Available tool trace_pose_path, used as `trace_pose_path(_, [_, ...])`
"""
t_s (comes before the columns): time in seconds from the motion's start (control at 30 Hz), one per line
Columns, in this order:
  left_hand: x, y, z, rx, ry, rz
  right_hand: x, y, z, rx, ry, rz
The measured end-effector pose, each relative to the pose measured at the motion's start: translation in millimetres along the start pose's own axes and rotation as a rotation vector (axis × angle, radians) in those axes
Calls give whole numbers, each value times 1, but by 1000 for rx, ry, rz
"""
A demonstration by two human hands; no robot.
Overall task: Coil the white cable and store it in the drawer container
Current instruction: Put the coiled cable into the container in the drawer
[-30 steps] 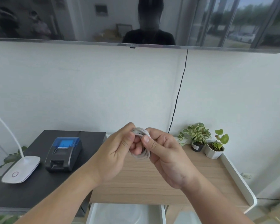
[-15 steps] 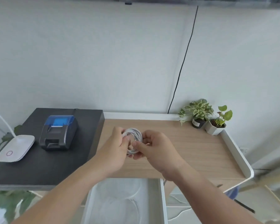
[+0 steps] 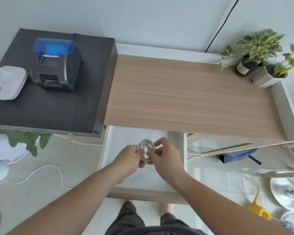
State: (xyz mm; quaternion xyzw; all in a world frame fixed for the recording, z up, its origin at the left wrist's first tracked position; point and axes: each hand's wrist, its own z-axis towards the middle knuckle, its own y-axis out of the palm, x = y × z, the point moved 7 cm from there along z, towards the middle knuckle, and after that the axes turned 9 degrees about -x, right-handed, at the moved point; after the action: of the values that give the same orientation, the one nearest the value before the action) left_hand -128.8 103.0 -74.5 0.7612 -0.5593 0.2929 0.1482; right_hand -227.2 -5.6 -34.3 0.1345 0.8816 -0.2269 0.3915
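The white cable (image 3: 146, 146) is wound into a small round coil. My left hand (image 3: 128, 160) grips the coil's left side and my right hand (image 3: 166, 156) pinches its right side. Both hands hold the coil over the open white drawer (image 3: 176, 141), which is pulled out from under the wooden desk top (image 3: 185, 99). Part of the coil is hidden by my fingers. The drawer's floor looks pale, and what lies in it is hard to tell.
A black side table (image 3: 46, 106) on the left carries a small blue-lidded printer (image 3: 55, 63) and a white lamp base (image 3: 6, 83). Two potted plants (image 3: 260, 55) stand at the desk's back right. A loose white cord (image 3: 44, 168), a yellow watering can (image 3: 259, 209) and dishes lie on the floor.
My view has tipped downward, and both hands have brought the coiled cable from above the desk top down to over the open drawer.
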Motion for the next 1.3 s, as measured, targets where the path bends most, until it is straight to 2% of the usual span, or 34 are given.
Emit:
trace_pose_path(0.13, [-33, 7, 24, 90, -34, 401, 51, 32, 21, -35, 133, 16])
trace_pose_path(0.23, [-53, 12, 43, 68, -88, 559, 81, 51, 37, -47, 220, -3])
trace_pose_path(0.37, [-78, 17, 70, -39, -162, 664, 112, 71, 57, -50, 297, -99])
trace_pose_path(0.53, [-78, 5, 82, 160, -162, 595, 125, 83, 83, -93, 352, -243])
trace_pose_path(0.6, [-81, 7, 88, 163, -136, 714, 125, 83, 94, -109, 352, -342])
trace_pose_path(0.7, [-90, 10, 93, 76, -152, 931, 126, 86, 102, -137, 365, -436])
trace_pose_path(0.83, [-84, 9, 96, 21, -137, 1044, 129, 90, 109, -143, 357, -504])
trace_pose_path(1.07, [-68, -12, 84, 10, -87, 993, 107, 56, 86, -35, 267, -327])
trace_pose_path(1.17, [-52, -40, 61, 168, -48, 770, 93, 14, 74, 130, 225, -246])
trace_pose_path(1.23, [-38, -69, 51, 347, 22, 596, 95, -9, 83, 244, 303, -81])
trace_pose_path(1.3, [-26, -88, 53, 448, 70, 473, 109, -15, 104, 247, 442, 159])
